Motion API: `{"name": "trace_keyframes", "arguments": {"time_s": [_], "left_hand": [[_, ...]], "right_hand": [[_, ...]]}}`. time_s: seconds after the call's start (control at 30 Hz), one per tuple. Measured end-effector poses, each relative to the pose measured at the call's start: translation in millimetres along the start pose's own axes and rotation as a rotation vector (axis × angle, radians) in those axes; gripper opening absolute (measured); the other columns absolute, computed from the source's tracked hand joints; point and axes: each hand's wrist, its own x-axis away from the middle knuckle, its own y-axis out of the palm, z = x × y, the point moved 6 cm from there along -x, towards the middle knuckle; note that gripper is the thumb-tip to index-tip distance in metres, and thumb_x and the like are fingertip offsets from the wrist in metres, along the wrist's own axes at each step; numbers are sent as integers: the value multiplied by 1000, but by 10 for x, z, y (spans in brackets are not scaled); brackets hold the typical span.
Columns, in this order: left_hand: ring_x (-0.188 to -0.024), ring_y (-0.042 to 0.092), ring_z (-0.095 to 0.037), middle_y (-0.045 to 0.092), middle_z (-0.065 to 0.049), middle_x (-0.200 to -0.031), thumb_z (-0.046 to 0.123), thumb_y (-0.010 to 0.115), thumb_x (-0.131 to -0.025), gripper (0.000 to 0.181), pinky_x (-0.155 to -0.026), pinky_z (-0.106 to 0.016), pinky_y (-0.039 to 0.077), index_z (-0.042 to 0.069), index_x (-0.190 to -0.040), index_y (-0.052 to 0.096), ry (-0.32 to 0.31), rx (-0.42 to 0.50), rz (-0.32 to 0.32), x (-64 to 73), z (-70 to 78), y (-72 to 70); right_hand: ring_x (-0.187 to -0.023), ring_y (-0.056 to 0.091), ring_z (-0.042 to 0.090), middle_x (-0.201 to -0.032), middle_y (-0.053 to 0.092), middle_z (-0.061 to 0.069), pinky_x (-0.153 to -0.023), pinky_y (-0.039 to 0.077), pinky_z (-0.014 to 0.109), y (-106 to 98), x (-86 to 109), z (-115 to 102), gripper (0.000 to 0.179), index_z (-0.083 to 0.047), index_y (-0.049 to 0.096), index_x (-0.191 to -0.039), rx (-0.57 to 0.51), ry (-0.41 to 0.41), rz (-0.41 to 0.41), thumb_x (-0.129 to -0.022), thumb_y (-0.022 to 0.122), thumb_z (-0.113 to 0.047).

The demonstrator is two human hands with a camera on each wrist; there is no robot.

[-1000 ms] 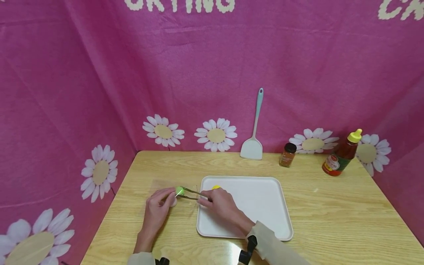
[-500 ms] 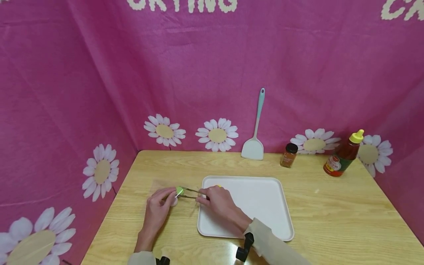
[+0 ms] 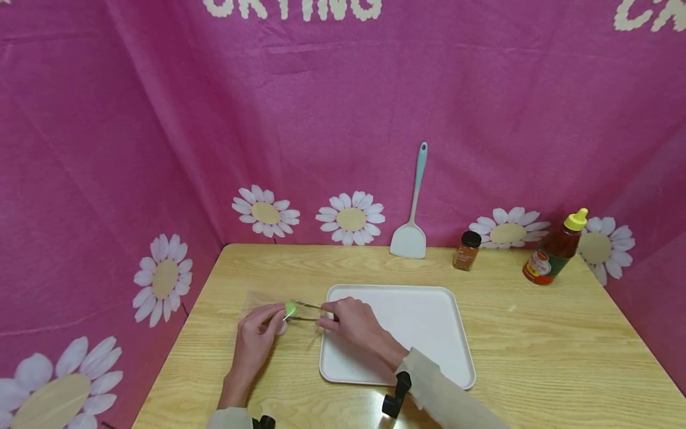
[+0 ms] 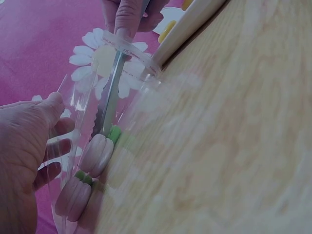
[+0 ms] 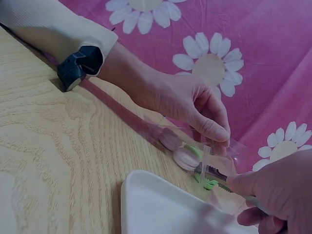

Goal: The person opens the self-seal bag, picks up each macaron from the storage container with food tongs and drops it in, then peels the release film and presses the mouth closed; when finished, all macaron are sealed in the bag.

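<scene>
Table (image 3: 546, 345): pale wood-grain top, extending below and around the left hand (image 3: 256, 333) and right hand (image 3: 352, 322). Cloth backdrop (image 3: 321, 107): magenta, creased, upright beyond the hands and angled forward at either side, printed low down with white, cream-centred daisies (image 3: 351, 219); pale lettering (image 3: 292, 9) high above, cropped. Light: white glare patch (image 3: 377, 405) on the table, nearer the wearer than the right hand.

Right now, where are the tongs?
Left of centre in the left wrist view: the right hand grips the tongs, tips inside the clear bag near macarons.

High head view faces down; close wrist views share macarons (image 4: 93, 158).
</scene>
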Motion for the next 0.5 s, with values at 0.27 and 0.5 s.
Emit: {"name": "trace_keyframes", "arguments": {"time_s": [0.27,0.5], "left_hand": [[-101,73,-23,79,-5,-108,3,80,-92,17,-74,-10,51,4,-109,81,-1,13,-4,-1,7,4],[-102,72,-22,78,-5,-109,4,79,-92,17,-74,-9,50,6,-109,81,-11,3,-9,7,6,5]], "right_hand": [[-56,41,5,-54,40,-13,-50,34,27,-35,89,100,17,-22,77,-99,-45,10,-1,-97,75,-39],[-57,37,4,-57,38,-13,-50,28,25,-106,219,157,16,-23,74,-97,-56,-9,-11,-98,74,-39]]}}
